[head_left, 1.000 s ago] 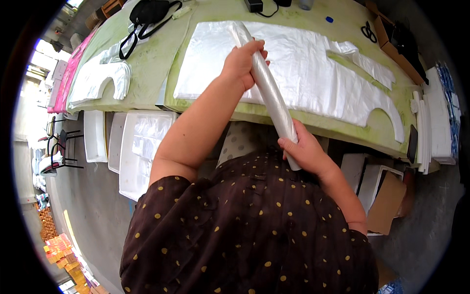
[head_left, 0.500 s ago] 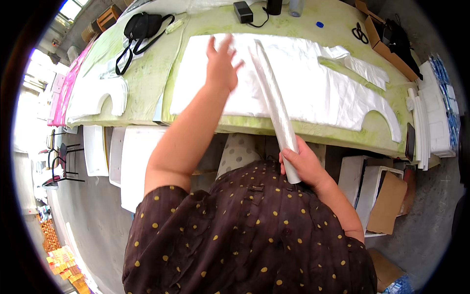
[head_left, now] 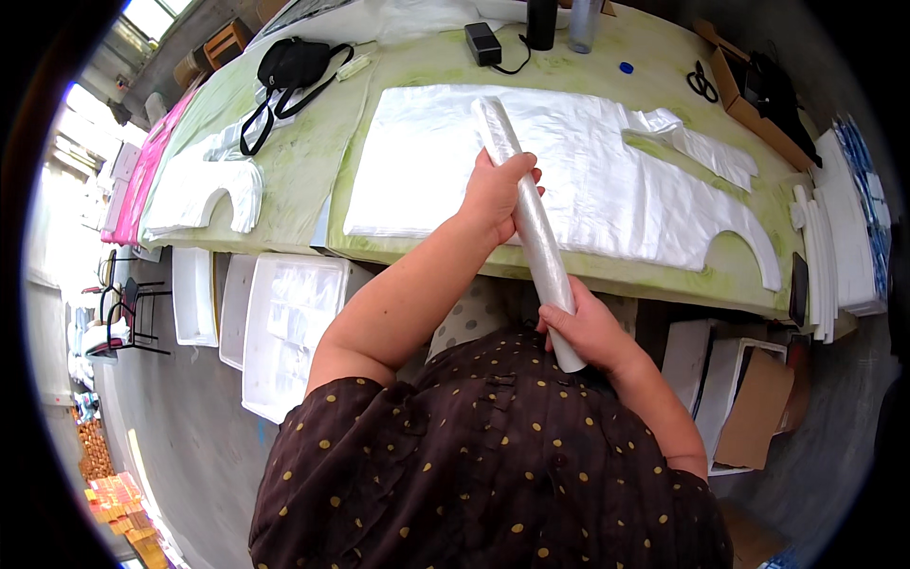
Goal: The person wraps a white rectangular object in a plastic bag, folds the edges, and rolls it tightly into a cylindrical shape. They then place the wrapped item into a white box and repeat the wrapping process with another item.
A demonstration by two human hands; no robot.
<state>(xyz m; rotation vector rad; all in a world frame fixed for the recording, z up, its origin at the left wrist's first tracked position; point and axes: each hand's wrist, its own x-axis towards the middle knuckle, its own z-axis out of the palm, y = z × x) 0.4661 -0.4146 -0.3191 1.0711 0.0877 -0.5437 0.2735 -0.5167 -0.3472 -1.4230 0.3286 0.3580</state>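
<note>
Both my hands grip a long, shiny roll of whitish plastic film (head_left: 538,245), held slanting over the table's near edge. My left hand (head_left: 500,194) is closed round its upper half, and my right hand (head_left: 590,327) wraps the lower end, close to my body. Beneath and beyond the roll, a stack of white plastic bags (head_left: 607,180) lies flat. Its handle loops point to the right.
The table (head_left: 398,68) has a green patterned cover. On it are a black pouch (head_left: 292,64), another white bag stack (head_left: 204,194), a black power adapter (head_left: 483,44), scissors (head_left: 701,82) and a cardboard box (head_left: 735,81). Below stands a white bin (head_left: 248,356).
My left hand has come down from above the bags and closed round the roll. My right hand keeps its hold on the lower end. The view has shifted slightly.
</note>
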